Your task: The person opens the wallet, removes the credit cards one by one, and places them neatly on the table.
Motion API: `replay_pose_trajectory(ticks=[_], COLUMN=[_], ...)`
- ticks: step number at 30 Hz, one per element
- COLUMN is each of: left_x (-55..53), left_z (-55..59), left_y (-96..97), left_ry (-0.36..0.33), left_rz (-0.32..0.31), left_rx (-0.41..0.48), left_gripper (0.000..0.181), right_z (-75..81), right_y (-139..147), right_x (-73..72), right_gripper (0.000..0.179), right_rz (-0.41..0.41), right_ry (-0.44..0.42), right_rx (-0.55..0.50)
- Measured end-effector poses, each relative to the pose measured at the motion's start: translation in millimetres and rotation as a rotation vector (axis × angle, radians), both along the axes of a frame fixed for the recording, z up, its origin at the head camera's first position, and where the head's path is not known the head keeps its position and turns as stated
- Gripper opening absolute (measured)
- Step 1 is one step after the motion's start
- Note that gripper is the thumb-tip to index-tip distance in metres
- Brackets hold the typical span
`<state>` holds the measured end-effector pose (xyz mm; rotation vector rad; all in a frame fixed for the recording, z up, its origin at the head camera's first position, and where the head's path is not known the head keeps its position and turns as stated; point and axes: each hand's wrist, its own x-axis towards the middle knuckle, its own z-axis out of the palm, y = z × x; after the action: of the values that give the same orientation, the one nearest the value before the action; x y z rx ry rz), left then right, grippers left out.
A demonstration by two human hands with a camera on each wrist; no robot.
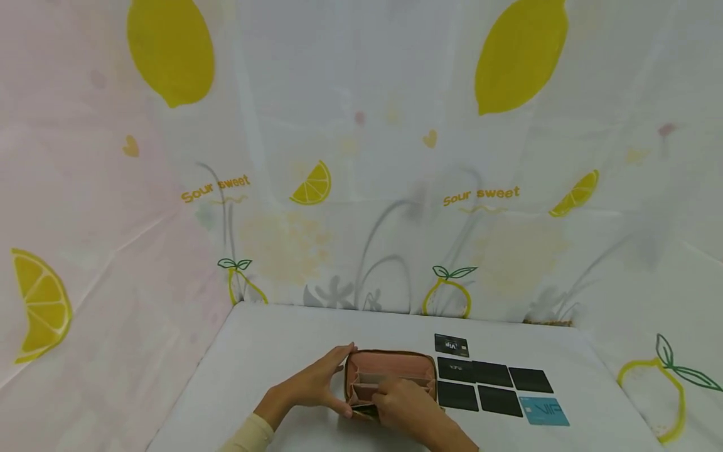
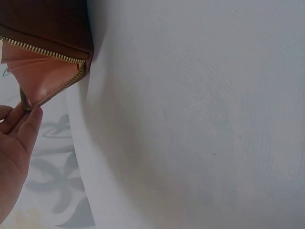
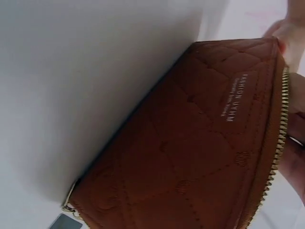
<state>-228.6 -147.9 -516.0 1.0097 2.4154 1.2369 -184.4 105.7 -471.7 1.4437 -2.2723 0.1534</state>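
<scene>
A brown quilted zip wallet (image 3: 190, 138) stands unzipped on the white table, and the head view looks into its pink compartments (image 1: 390, 362). My left hand (image 1: 316, 380) grips its left end, fingers at the far corner and thumb at the near one; in the left wrist view the fingertips pinch the zipped edge. My right hand (image 1: 408, 405) reaches over the wallet's near side with curled fingers. It appears to pinch a dark card (image 1: 364, 410) in the near compartment; the fingertips are partly hidden.
Right of the wallet, several black cards (image 1: 491, 373) lie in rows, with a blue card (image 1: 544, 411) at the near right. One black card marked Vip (image 1: 451, 345) lies farther back. A lemon-printed cloth (image 1: 361, 251) hangs behind the table (image 1: 271, 326).
</scene>
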Motion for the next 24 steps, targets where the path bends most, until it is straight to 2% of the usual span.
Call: replay_pose_trajectory(ticks=[4, 9, 13, 15, 17, 19, 22, 24], left_x=[-1.3, -0.6, -0.9, -1.3, -1.8, -1.9, -1.1, -0.8], left_z=[-0.8, 0.8, 3.2, 3.8, 4.0, 4.0, 3.5, 2.5], left_y=[-0.7, -0.7, -0.8, -0.6, -0.3, 0.1, 0.2, -0.3], left_ry=[-0.021, -0.024, -0.019, -0.018, -0.016, -0.020, -0.033, -0.043], left_rz=[0.003, -0.004, 0.003, 0.005, 0.005, 0.002, 0.001, 0.008], left_rx=[0.004, 0.009, 0.002, -0.003, -0.004, -0.001, 0.005, 0.010], left_gripper=[0.118, 0.120, 0.122, 0.122, 0.121, 0.120, 0.119, 0.119], right_z=[-1.1, -7.0, -9.1, -11.2, -13.1, -16.7, -23.3, -29.1], right_y=[4.4, 17.0, 25.8, 28.3, 29.9, 30.8, 31.3, 30.7], right_x=[-1.4, -4.1, -9.4, -12.8, -15.4, -17.4, -17.8, -16.5], right_gripper=[0.013, 0.013, 0.016, 0.017, 0.017, 0.015, 0.012, 0.010], right_rz=[0.009, 0.083, 0.089, 0.090, 0.083, 0.084, 0.102, 0.121], right_ry=[-0.124, -0.364, -0.566, -0.621, -0.647, -0.627, -0.540, -0.476], right_rx=[-0.082, -0.200, -0.232, -0.248, -0.252, -0.254, -0.265, -0.323])
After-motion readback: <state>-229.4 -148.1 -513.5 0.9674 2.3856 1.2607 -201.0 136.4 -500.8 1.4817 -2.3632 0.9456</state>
